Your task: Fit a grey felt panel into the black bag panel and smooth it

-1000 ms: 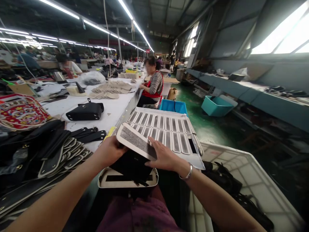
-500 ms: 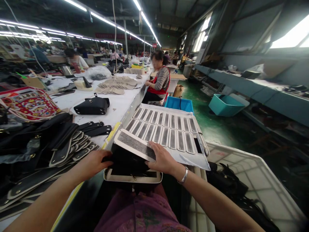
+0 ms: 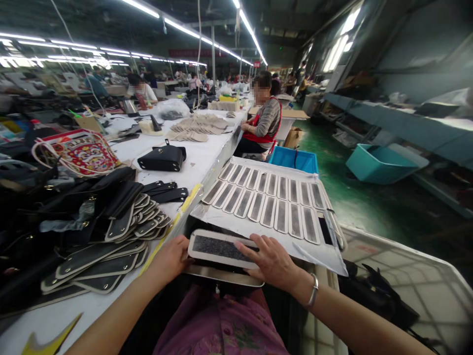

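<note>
On my lap rests a black bag (image 3: 207, 285) with a pale-edged opening facing up. Over that opening lies a pale-rimmed oblong panel (image 3: 221, 250) with a dark grey speckled middle. My left hand (image 3: 168, 261) is closed at the left side, its fingertips curled at the bag's edge beside the panel's end; the exact grip is partly hidden. My right hand (image 3: 271, 261) grips the panel's right end, fingers on top and thumb low near the bag's rim.
Two rows of similar panels lie on a white sheeted board (image 3: 251, 229) ahead. To the left are stacked black straps (image 3: 99, 261) and a finished black bag (image 3: 162, 158) on the white table. A white crate (image 3: 402, 261) stands right. A co-worker (image 3: 268, 118) sits beyond a blue bin (image 3: 293, 160).
The panel has gone from slanted above the bag to nearly level and lower over its opening. My right fingers have spread across its top. The whole view has shifted left.
</note>
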Demonstrator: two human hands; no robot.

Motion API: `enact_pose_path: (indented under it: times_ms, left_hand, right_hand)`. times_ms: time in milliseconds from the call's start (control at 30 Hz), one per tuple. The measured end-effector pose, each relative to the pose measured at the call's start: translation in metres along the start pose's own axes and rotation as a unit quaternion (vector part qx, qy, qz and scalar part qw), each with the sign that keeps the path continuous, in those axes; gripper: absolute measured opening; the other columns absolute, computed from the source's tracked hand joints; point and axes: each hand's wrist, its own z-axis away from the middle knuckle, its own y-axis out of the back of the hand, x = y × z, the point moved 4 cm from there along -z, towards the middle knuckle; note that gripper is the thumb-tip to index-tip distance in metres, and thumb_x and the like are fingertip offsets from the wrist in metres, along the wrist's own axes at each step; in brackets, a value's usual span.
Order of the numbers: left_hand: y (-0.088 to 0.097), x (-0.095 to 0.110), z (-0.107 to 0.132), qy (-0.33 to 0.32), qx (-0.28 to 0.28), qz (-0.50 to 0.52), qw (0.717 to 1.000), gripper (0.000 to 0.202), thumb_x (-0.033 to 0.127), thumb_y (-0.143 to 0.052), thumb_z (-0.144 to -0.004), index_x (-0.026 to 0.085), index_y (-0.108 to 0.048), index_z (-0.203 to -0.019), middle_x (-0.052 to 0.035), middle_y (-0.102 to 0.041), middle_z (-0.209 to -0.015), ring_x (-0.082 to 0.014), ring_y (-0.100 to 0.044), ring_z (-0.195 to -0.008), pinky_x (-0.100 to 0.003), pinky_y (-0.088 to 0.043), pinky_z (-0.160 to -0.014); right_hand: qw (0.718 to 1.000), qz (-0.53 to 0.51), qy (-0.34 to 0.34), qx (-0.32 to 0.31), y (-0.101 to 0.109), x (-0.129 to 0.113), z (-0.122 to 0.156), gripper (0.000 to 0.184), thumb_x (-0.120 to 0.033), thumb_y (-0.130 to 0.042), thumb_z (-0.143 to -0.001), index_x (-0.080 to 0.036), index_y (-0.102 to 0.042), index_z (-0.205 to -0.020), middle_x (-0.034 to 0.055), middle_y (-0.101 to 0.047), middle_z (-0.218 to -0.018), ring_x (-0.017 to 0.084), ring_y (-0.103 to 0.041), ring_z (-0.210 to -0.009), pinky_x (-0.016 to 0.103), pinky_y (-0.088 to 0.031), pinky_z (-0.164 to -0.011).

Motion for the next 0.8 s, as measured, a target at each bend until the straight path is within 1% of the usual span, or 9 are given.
enact_pose_path:
  times_ms: [100, 133, 200, 267, 333, 433, 500, 667, 800]
  left_hand:
    - [-0.001, -0.030, 0.017, 0.105, 0.052, 0.063, 0.991, 0.064, 0.059, -0.053, -0.079, 0.009, -0.058, -0.119, -0.0111, -0.056, -0.099, -0.0246, -0.056, -0.089, -0.038, -0.045, -0.086]
    - [-0.006, -0.039, 0.022, 0.144, 0.050, 0.087, 0.984, 0.074, 0.063, -0.051, -0.078, 0.007, -0.053, -0.126, -0.0107, -0.057, -0.097, -0.0248, -0.056, -0.086, -0.039, -0.045, -0.085]
    - [-0.020, -0.049, 0.027, 0.189, 0.016, 0.121, 0.974, 0.078, 0.062, -0.047, -0.079, 0.005, -0.046, -0.132, -0.0103, -0.058, -0.092, -0.0260, -0.057, -0.084, -0.040, -0.044, -0.084]
    - [-0.033, -0.052, 0.027, 0.195, -0.011, 0.143, 0.970, 0.068, 0.055, -0.041, -0.084, 0.005, -0.048, -0.130, -0.0116, -0.061, -0.093, -0.0269, -0.058, -0.087, -0.040, -0.043, -0.087]
    - [-0.038, -0.051, 0.024, 0.192, -0.018, 0.156, 0.969, 0.057, 0.048, -0.038, -0.087, 0.007, -0.053, -0.125, -0.0138, -0.064, -0.102, -0.0273, -0.059, -0.095, -0.039, -0.042, -0.090]
    - [-0.036, -0.048, 0.020, 0.187, -0.008, 0.156, 0.970, 0.048, 0.037, -0.041, -0.088, 0.007, -0.058, -0.122, -0.0156, -0.064, -0.113, -0.0288, -0.058, -0.106, -0.039, -0.039, -0.096]
    - [-0.033, -0.047, 0.019, 0.180, -0.002, 0.166, 0.970, 0.046, 0.033, -0.043, -0.086, 0.008, -0.058, -0.122, -0.0150, -0.064, -0.116, -0.0285, -0.058, -0.110, -0.038, -0.038, -0.098]
    - [-0.036, -0.045, 0.019, 0.164, 0.000, 0.233, 0.959, 0.055, 0.042, -0.044, -0.082, 0.009, -0.057, -0.124, -0.0137, -0.065, -0.117, -0.0259, -0.061, -0.105, -0.035, -0.044, -0.094]
    - [-0.042, -0.050, 0.019, 0.172, 0.004, 0.277, 0.945, 0.065, 0.048, -0.042, -0.078, 0.006, -0.053, -0.127, -0.0148, -0.064, -0.117, -0.0248, -0.061, -0.105, -0.034, -0.045, -0.093]
  right_hand:
    - [0.999, 0.026, 0.034, 0.000, -0.005, -0.014, -0.008, 0.080, -0.049, -0.075, -0.081, -0.034, -0.038, -0.151, 0.0157, -0.054, -0.121, 0.029, -0.055, -0.090, 0.040, -0.048, -0.073]
    - [0.999, 0.027, 0.045, -0.007, -0.007, -0.019, -0.011, 0.078, -0.050, -0.075, -0.082, -0.033, -0.040, -0.150, 0.0154, -0.055, -0.119, 0.029, -0.055, -0.088, 0.039, -0.047, -0.070]
    - [0.998, 0.023, 0.059, -0.023, -0.012, -0.027, -0.016, 0.075, -0.051, -0.074, -0.083, -0.032, -0.042, -0.148, 0.0149, -0.056, -0.118, 0.028, -0.056, -0.086, 0.037, -0.047, -0.068]
    - [0.997, 0.019, 0.064, -0.044, -0.017, -0.032, -0.018, 0.073, -0.050, -0.072, -0.084, -0.031, -0.042, -0.148, 0.0147, -0.057, -0.118, 0.027, -0.056, -0.086, 0.036, -0.047, -0.067]
    - [0.996, 0.018, 0.066, -0.065, -0.020, -0.035, -0.017, 0.072, -0.049, -0.071, -0.086, -0.030, -0.041, -0.149, 0.0148, -0.057, -0.117, 0.027, -0.057, -0.085, 0.037, -0.047, -0.067]
    - [0.993, 0.019, 0.066, -0.100, -0.020, -0.038, -0.015, 0.073, -0.049, -0.071, -0.085, -0.029, -0.041, -0.149, 0.0154, -0.058, -0.114, 0.028, -0.058, -0.084, 0.037, -0.047, -0.065]
    - [0.990, 0.021, 0.060, -0.124, -0.017, -0.040, -0.016, 0.075, -0.049, -0.072, -0.084, -0.028, -0.041, -0.149, 0.0161, -0.058, -0.112, 0.029, -0.059, -0.084, 0.038, -0.048, -0.064]
    - [0.982, 0.000, 0.076, -0.172, -0.013, -0.042, -0.021, 0.079, -0.049, -0.075, -0.080, -0.026, -0.042, -0.147, 0.0179, -0.057, -0.114, 0.031, -0.061, -0.084, 0.039, -0.051, -0.065]
    - [0.973, -0.054, 0.050, -0.220, -0.018, -0.036, -0.027, 0.083, -0.053, -0.079, -0.072, -0.030, -0.046, -0.144, 0.0163, -0.057, -0.115, 0.031, -0.064, -0.084, 0.040, -0.053, -0.069]
